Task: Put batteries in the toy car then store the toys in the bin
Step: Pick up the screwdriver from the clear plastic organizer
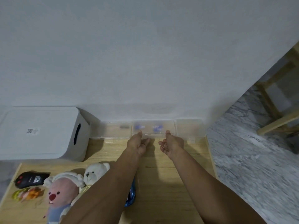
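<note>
A pale wall rises behind a light wooden table [169, 167], with marbled floor to the right. Along the far edge of the table, against the wall, three clear boxes stand in a row; the middle box [153, 127] holds blurred blue shapes, perhaps batteries, though the picture is too soft to be sure. Its long axis runs left to right, parallel to the wall.

Both arms reach straight out to it. The left hand [138, 143] has its thumb up on the near left part of the box, fingers curled below; the right hand [172, 143] mirrors it at the near right. Neither hand has closed: each is half open, thumb touching or just short of the box's near edge, and nothing is held. The box lies directly beyond both hands and between the two thumbs, so both are about equally near, and a pull toward the body would probably draw it in squarely.

The black toy car [30, 179] sits near left, well apart from the hands, beside a pink plush [62, 191] and a white bear [95, 172]. The white bin [42, 133], lid on, stands far left.
</note>
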The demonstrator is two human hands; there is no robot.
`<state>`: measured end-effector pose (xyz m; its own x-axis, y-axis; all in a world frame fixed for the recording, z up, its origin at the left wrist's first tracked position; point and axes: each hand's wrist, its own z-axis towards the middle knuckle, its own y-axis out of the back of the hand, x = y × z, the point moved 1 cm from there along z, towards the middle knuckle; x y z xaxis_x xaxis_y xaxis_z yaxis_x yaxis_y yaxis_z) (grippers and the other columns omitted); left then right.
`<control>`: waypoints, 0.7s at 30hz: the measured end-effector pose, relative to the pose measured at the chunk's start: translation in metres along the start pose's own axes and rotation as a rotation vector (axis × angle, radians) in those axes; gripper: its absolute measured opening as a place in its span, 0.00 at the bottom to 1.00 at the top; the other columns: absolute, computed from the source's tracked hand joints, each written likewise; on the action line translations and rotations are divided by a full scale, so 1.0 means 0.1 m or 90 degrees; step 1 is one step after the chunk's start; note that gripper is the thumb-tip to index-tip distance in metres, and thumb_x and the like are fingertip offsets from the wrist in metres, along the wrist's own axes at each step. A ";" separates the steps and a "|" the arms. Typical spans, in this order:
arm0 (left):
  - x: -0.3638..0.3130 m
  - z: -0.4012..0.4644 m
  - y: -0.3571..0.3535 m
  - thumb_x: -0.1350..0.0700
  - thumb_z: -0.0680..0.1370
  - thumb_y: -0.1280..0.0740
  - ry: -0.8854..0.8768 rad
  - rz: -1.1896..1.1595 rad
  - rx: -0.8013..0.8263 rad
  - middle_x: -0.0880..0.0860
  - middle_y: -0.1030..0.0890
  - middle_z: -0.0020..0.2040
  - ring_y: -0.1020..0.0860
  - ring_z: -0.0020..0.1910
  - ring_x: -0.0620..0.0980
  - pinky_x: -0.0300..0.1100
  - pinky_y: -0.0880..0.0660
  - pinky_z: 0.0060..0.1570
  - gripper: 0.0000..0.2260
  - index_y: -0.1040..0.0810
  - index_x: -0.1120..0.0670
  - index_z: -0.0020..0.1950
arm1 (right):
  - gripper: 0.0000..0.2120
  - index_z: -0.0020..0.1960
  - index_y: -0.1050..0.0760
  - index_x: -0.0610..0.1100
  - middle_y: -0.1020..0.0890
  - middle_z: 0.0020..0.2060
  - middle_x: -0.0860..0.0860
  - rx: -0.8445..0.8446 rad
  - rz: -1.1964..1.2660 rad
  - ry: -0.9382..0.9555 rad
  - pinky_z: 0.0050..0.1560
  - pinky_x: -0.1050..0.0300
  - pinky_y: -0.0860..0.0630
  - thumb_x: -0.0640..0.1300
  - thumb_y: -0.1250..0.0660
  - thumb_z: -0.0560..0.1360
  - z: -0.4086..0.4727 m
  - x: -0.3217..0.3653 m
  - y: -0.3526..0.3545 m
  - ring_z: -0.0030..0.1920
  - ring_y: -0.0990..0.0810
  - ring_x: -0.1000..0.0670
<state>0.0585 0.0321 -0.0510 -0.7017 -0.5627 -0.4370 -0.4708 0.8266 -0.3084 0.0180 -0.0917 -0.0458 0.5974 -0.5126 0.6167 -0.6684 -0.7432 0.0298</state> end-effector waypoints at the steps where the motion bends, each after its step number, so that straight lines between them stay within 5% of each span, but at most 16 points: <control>1: 0.00 0.00 0.00 0.59 0.81 0.37 0.007 0.001 0.005 0.63 0.24 0.59 0.22 0.56 0.61 0.52 0.23 0.52 0.16 0.31 0.65 0.66 | 0.11 0.48 0.26 0.40 0.20 0.40 0.45 0.001 0.003 0.003 0.35 0.56 0.22 0.49 0.35 0.79 -0.01 0.02 0.00 0.35 0.17 0.49; 3: 0.00 0.01 0.03 0.56 0.79 0.34 0.019 0.025 0.004 0.62 0.22 0.55 0.21 0.51 0.59 0.53 0.23 0.53 0.17 0.28 0.64 0.65 | 0.11 0.45 0.27 0.40 0.20 0.39 0.46 0.002 0.010 0.011 0.34 0.57 0.24 0.48 0.34 0.79 -0.03 0.05 0.01 0.33 0.18 0.49; 6: 0.00 0.01 0.09 0.52 0.76 0.29 0.018 0.076 -0.028 0.60 0.23 0.61 0.21 0.56 0.57 0.51 0.22 0.54 0.23 0.27 0.61 0.66 | 0.12 0.41 0.27 0.40 0.19 0.37 0.47 0.004 0.021 0.020 0.33 0.57 0.25 0.47 0.33 0.78 -0.05 0.09 0.03 0.33 0.18 0.50; 9: -0.03 -0.03 0.12 0.50 0.74 0.27 -0.002 0.096 -0.036 0.57 0.23 0.48 0.23 0.37 0.52 0.47 0.22 0.39 0.20 0.23 0.62 0.59 | 0.12 0.44 0.25 0.39 0.19 0.36 0.48 0.010 0.027 0.028 0.31 0.59 0.25 0.48 0.31 0.76 -0.09 0.11 0.04 0.33 0.18 0.51; 11: -0.05 -0.06 0.15 0.48 0.75 0.28 -0.012 0.110 -0.036 0.56 0.26 0.43 0.26 0.34 0.52 0.47 0.23 0.38 0.18 0.23 0.61 0.54 | 0.12 0.45 0.24 0.39 0.19 0.36 0.48 0.013 0.031 0.033 0.31 0.59 0.25 0.49 0.31 0.76 -0.11 0.12 0.04 0.33 0.18 0.51; 21: -0.29 -0.10 0.53 0.48 0.79 0.34 -0.069 0.125 -0.090 0.58 0.23 0.49 0.23 0.44 0.57 0.49 0.23 0.36 0.18 0.26 0.63 0.59 | 0.08 0.45 0.25 0.39 0.22 0.35 0.46 0.012 -0.003 0.021 0.33 0.57 0.27 0.44 0.31 0.77 -0.30 -0.02 -0.02 0.31 0.22 0.50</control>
<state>0.0488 0.0921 -0.0460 -0.7290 -0.3828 -0.5674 -0.4070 0.9090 -0.0904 0.0051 -0.0766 -0.0237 0.5861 -0.4947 0.6417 -0.6568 -0.7538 0.0187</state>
